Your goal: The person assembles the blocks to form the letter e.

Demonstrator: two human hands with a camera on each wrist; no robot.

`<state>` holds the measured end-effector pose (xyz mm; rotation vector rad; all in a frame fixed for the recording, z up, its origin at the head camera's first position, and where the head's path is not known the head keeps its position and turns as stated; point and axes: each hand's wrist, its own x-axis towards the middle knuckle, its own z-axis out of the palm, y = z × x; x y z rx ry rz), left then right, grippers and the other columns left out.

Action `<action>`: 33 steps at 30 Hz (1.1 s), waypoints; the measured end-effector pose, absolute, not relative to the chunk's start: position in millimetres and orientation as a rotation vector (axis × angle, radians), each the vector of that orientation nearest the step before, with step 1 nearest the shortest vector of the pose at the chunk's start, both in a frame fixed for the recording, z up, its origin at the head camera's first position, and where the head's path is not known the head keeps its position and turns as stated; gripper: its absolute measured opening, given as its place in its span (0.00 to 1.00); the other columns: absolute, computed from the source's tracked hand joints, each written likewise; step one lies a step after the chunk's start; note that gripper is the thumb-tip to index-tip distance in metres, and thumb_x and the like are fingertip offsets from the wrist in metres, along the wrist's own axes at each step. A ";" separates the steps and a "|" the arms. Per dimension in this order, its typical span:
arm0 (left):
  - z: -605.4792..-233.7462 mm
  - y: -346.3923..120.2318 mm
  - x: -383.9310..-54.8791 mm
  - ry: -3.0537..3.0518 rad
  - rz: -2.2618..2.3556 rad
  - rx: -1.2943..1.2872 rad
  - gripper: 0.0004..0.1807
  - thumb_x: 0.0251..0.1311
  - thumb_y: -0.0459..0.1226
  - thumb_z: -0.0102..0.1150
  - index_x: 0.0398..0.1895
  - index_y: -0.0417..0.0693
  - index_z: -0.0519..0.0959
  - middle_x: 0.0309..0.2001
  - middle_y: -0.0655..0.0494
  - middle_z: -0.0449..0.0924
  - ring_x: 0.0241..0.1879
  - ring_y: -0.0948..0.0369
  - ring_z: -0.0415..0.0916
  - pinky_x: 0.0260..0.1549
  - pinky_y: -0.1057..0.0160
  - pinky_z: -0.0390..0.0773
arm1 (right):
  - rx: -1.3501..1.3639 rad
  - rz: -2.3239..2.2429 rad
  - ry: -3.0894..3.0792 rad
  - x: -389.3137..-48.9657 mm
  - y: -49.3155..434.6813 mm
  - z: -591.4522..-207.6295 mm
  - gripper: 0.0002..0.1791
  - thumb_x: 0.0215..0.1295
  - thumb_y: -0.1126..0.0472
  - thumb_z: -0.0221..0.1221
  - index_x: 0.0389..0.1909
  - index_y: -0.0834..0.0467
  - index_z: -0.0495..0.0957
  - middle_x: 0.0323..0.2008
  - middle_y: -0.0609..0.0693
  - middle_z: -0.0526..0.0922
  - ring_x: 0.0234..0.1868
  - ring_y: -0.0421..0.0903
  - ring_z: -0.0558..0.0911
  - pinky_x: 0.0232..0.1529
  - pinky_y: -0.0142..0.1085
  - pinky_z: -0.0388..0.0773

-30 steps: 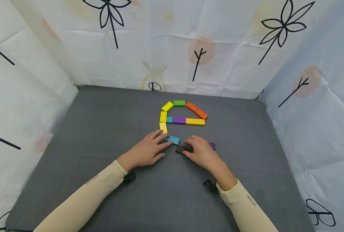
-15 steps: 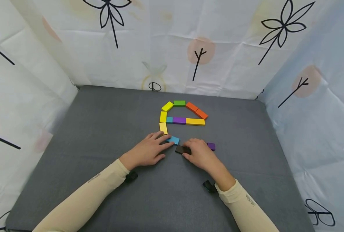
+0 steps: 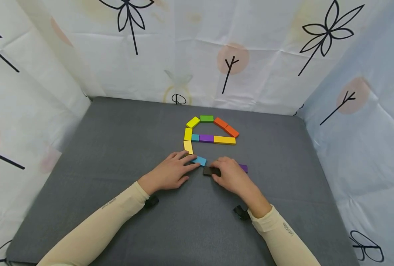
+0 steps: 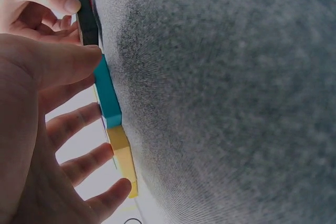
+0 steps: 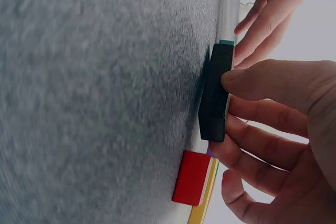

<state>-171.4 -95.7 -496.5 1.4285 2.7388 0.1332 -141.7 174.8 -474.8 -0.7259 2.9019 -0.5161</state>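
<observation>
My right hand (image 3: 231, 175) pinches a black block (image 5: 215, 93) between thumb and fingers, low over the grey table. The block's left end lies close to the corner of a blue block (image 3: 200, 160). My left hand (image 3: 168, 172) has its fingers spread and rather straight, with fingertips at the blue block and at a pale yellow block (image 3: 188, 147). In the left wrist view, the blue block (image 4: 108, 90) meets the yellow block (image 4: 122, 150) end to end. A red block (image 5: 191, 178) lies just past the black one, hidden by my right hand in the head view.
Beyond the hands, yellow blocks (image 3: 188, 133), a green block (image 3: 206, 119) and orange blocks (image 3: 226, 127) form an arch. A teal block (image 3: 195, 137), a purple block (image 3: 206, 138) and a long amber block (image 3: 225, 140) make its base. Another purple block (image 3: 244, 168) sits right of my right hand.
The black block has turned slightly, now lying more level, in my right hand's pinch. My left hand has stayed nearly still at the blue and pale yellow blocks.
</observation>
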 end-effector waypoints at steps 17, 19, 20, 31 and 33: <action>-492.5 -93.9 -171.9 2.726 0.112 1.396 0.33 0.75 0.45 0.67 0.81 0.57 0.73 0.80 0.48 0.66 0.79 0.42 0.61 0.71 0.38 0.67 | -0.670 -0.468 2.917 -146.8 187.9 -472.5 0.16 0.68 0.62 0.74 0.55 0.60 0.89 0.51 0.54 0.88 0.54 0.55 0.85 0.59 0.53 0.81; -491.1 -93.0 -171.6 2.718 0.109 1.385 0.34 0.74 0.46 0.68 0.81 0.57 0.72 0.80 0.48 0.66 0.79 0.42 0.60 0.72 0.37 0.66 | -0.668 -0.473 2.918 -147.9 187.2 -472.3 0.16 0.68 0.62 0.74 0.55 0.60 0.89 0.51 0.54 0.88 0.54 0.55 0.84 0.59 0.53 0.80; -490.3 -92.6 -171.4 2.714 0.107 1.379 0.35 0.73 0.46 0.69 0.82 0.57 0.72 0.81 0.48 0.66 0.79 0.42 0.60 0.72 0.37 0.66 | -0.660 -0.478 2.916 -148.5 186.5 -471.7 0.16 0.68 0.62 0.74 0.55 0.59 0.89 0.51 0.54 0.88 0.54 0.55 0.84 0.59 0.53 0.80; -491.8 -91.5 -171.4 2.698 0.099 1.348 0.38 0.72 0.48 0.70 0.82 0.57 0.71 0.82 0.49 0.64 0.80 0.41 0.58 0.73 0.37 0.64 | -0.648 -0.475 2.918 -158.5 183.7 -470.5 0.16 0.69 0.62 0.74 0.56 0.60 0.89 0.52 0.54 0.88 0.54 0.55 0.84 0.59 0.53 0.81; -490.9 -91.6 -171.3 2.694 0.107 1.344 0.38 0.71 0.49 0.71 0.82 0.57 0.71 0.82 0.49 0.64 0.80 0.41 0.58 0.73 0.37 0.64 | -0.642 -0.479 2.916 -159.9 183.5 -470.9 0.16 0.68 0.62 0.74 0.55 0.60 0.89 0.51 0.54 0.88 0.54 0.54 0.84 0.59 0.53 0.81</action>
